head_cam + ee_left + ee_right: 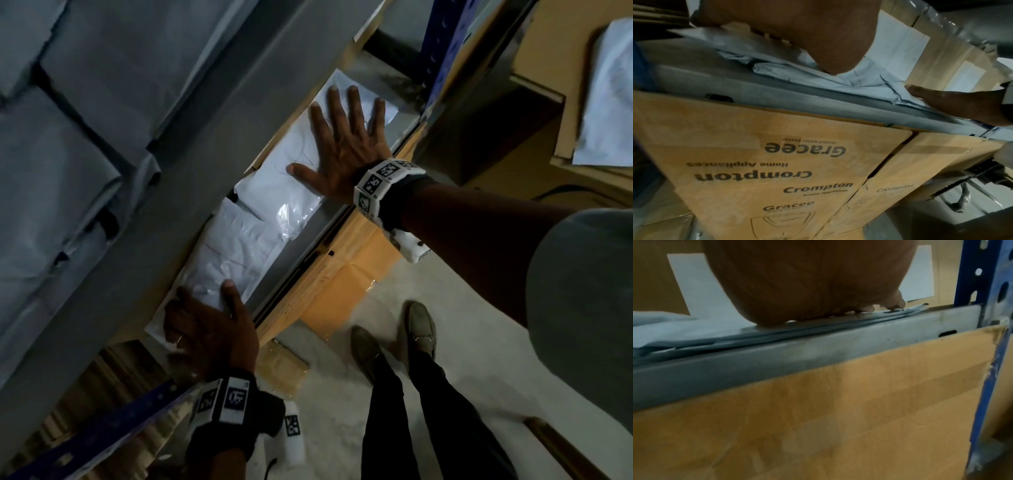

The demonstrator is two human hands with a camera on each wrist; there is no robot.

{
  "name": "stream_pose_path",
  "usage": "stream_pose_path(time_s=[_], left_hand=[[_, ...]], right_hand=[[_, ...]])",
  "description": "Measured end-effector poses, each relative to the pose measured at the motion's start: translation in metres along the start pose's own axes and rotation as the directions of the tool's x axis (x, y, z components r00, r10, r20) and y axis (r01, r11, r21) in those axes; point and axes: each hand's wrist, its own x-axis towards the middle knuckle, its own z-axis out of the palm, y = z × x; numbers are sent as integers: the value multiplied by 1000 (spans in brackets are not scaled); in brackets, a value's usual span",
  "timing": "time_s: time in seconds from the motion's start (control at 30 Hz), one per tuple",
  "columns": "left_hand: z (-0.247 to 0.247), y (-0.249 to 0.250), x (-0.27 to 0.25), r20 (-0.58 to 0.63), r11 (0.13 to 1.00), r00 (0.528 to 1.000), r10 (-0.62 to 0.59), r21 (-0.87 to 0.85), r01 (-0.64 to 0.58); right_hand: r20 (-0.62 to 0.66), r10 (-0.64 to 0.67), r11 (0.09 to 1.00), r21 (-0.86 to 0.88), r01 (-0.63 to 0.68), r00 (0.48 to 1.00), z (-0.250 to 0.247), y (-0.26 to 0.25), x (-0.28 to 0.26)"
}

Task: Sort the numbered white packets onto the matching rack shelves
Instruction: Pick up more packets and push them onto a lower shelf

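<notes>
The white packets (pixel 274 192) lie overlapped on the grey rack shelf (pixel 301 240); right hand (pixel 346 150) presses flat, fingers spread, left hand (pixel 209 329) rests on the near one, gripping nothing. They look light, limp and slippery: pinch an edge

We see white packets (pixel 274 185) of thin plastic film, crinkled, glossy where light catches. Shelf beam (pixel 818 352) is grey painted metal, matt, scuffed. Rack upright (pixel 982 321) is blue painted metal with punched holes. Boxes (pixel 777 162) are tan corrugated cardboard, matt, sealed with shiny clear tape. Floor (pixel 479 342) looks pale, grainy.
</notes>
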Motion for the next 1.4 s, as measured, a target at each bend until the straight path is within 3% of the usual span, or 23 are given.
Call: stream_pose_path(time_s=[0.13, 0.3, 0.63, 0.77, 0.87, 0.93, 1.07, 1.17, 1.3, 1.4], left_hand=[[-2, 0, 7, -41, 997, 999, -28, -76, 25], [-1, 4, 3, 45, 997, 999, 17, -72, -14], [-1, 5, 3, 60, 999, 998, 2, -46, 1], [-9, 12, 2, -3, 996, 999, 40, -76, -41], [-15, 17, 1, -33, 994, 995, 99, -50, -100], [-21, 22, 1, -112, 988, 983, 149, -27, -153], [-24, 23, 13, -154, 951, 951, 267, -118, -286], [-15, 13, 27, -185, 907, 923, 338, -200, -372], [-8, 4, 35, -231, 861, 875, 425, -194, -470], [-9, 5, 35, -247, 845, 867, 434, -222, -486]], right_hand=[[6, 10, 1000, 5, -10, 1000, 3, 0, 2], [4, 2, 1000, 7, -2, 1000, 3, 1, 2], [66, 33, 999, 3, -34, 997, -5, -4, 3], [-16, 30, 997, 69, -28, 999, -14, -20, -8], [-180, -33, 997, 62, 45, 983, -15, -35, -21], [-279, -145, 985, 47, 165, 949, -16, -42, -26], [-143, -346, 926, 108, 362, 927, -18, -44, -27], [-68, -390, 908, 137, 396, 918, -15, -42, -22], [-133, -426, 892, 105, 440, 895, 1, -41, -20], [-174, -451, 879, 81, 469, 876, 7, -40, -20]])
